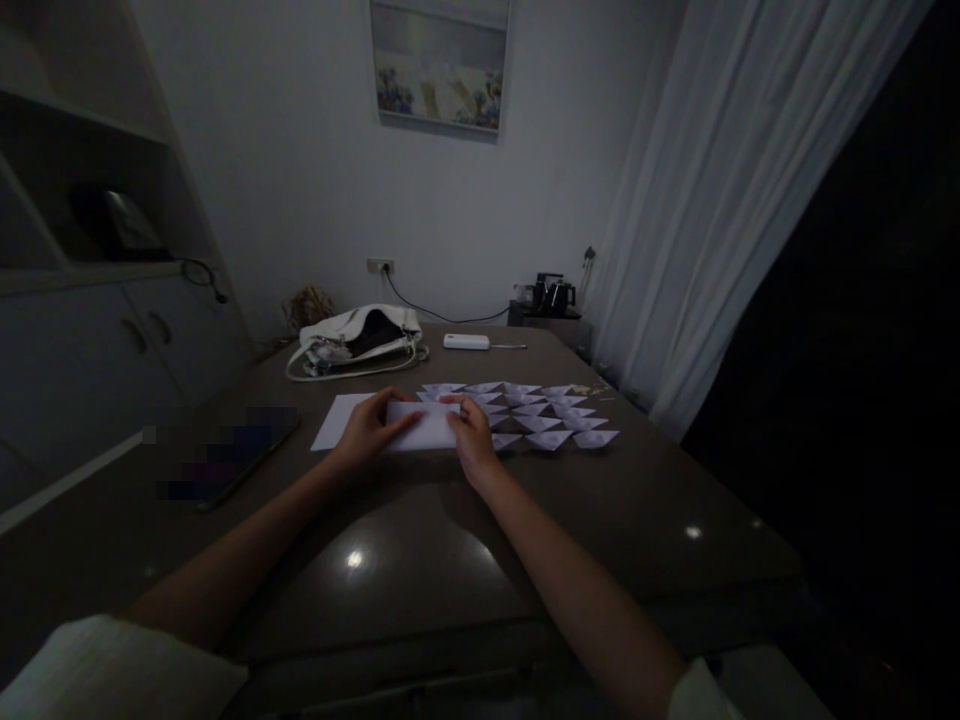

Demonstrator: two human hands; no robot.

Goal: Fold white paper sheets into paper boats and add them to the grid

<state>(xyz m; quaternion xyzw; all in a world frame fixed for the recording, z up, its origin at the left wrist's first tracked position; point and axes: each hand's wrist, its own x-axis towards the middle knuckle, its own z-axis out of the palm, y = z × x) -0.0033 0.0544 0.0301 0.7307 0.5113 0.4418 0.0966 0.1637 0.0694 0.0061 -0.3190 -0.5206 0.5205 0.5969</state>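
1 white handbag (pixel 352 330) | 1 framed picture (pixel 442 68) | wall socket (pixel 377 265) | pale curtain (pixel 675 200)

Plain white here on the folded paper (pixel 427 432), pale lilac-white over the paper boats (pixel 549 440) to the right! Dark brown across the table (pixel 420 580). Far left, off-white on the bag (pixel 322 328), black inside. Up far on the painting (pixel 442 60), greys, cream, blue-violet flower dabs. Near left, cream on the sleeve (pixel 120 670)!

Sheet (pixel 429 430) is sitting btwn L hand (pixel 369 428) & R hand (pixel 472 435); on table (pixel 420 570), paper (pixel 330 425) is lying L of it, paper boats (pixel 529 410) R & behind; bag (pixel 334 328) is resting behind paper, device (pixel 466 342) behind boats.
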